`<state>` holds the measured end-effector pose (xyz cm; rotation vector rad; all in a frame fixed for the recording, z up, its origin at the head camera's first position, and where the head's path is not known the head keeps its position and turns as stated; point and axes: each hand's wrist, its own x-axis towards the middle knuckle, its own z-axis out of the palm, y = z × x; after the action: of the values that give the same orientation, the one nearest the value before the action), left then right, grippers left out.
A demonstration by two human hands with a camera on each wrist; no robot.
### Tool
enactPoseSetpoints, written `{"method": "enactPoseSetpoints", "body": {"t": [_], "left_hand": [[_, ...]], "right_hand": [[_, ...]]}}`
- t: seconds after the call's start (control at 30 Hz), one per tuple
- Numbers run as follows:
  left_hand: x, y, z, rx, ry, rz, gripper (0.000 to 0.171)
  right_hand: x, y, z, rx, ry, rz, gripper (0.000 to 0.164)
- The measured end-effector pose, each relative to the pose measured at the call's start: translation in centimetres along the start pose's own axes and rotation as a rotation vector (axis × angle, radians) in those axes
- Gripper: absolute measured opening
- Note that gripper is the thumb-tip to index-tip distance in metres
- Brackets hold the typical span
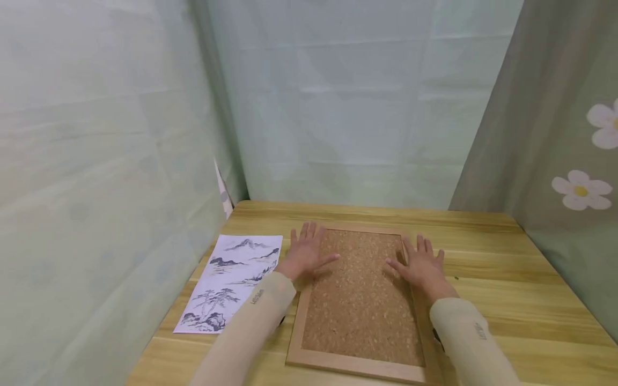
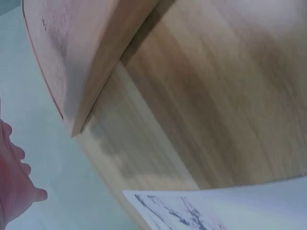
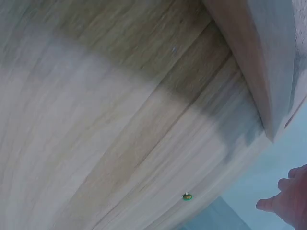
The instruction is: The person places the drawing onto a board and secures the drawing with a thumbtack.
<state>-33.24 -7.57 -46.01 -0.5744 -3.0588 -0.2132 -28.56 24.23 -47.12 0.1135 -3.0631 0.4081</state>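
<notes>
A cork board (image 1: 363, 305) with a pale wooden frame (image 1: 352, 363) lies flat on the table. My left hand (image 1: 305, 254), fingers spread, is over the frame's left side near the far corner, its thumb reaching across the cork. Opposite it, my right hand (image 1: 425, 268) spreads its fingers over the right side, thumb pointing inward over the cork. Neither hand grips anything. To the left of the board lies a white sheet (image 1: 232, 284) printed with ink mountains and trees. The left wrist view shows a corner of this sheet (image 2: 249, 206) beside the raised frame edge (image 2: 103, 62).
The wood-grain table (image 1: 521, 300) has its far edge against a pale green cloth (image 1: 333, 134). More cloth hangs at both sides, with white flowers (image 1: 581, 191) on the right. A tiny green-rimmed item (image 3: 187, 196) lies on the table right of the board.
</notes>
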Motion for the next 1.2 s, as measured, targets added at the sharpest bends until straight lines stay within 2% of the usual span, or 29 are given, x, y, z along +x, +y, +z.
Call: {"method": "enactPoseSetpoints", "body": {"t": [0.23, 0.37, 0.6, 1.0, 1.2], "left_hand": [[0.1, -1.2, -0.9, 0.001, 0.006, -0.021, 0.101], [-0.1, -2.0, -1.5, -0.041, 0.012, -0.039, 0.098], [-0.4, -3.7, -3.0, -0.099, 0.062, -0.064, 0.096], [-1.1, -6.3, -3.7, -0.198, 0.097, -0.105, 0.094], [-1.6, -7.4, -4.0, -0.223, 0.104, -0.132, 0.094]], "right_hand": [[-0.6, 0.9, -0.7, 0.021, -0.001, 0.012, 0.091], [-0.7, 1.3, -1.2, 0.02, 0.004, 0.017, 0.09], [-0.6, 1.8, -2.1, 0.029, 0.001, 0.022, 0.09], [-1.1, 3.1, -2.9, 0.046, 0.007, 0.041, 0.094], [-1.4, 4.0, -3.1, 0.071, 0.019, 0.049, 0.087]]}}
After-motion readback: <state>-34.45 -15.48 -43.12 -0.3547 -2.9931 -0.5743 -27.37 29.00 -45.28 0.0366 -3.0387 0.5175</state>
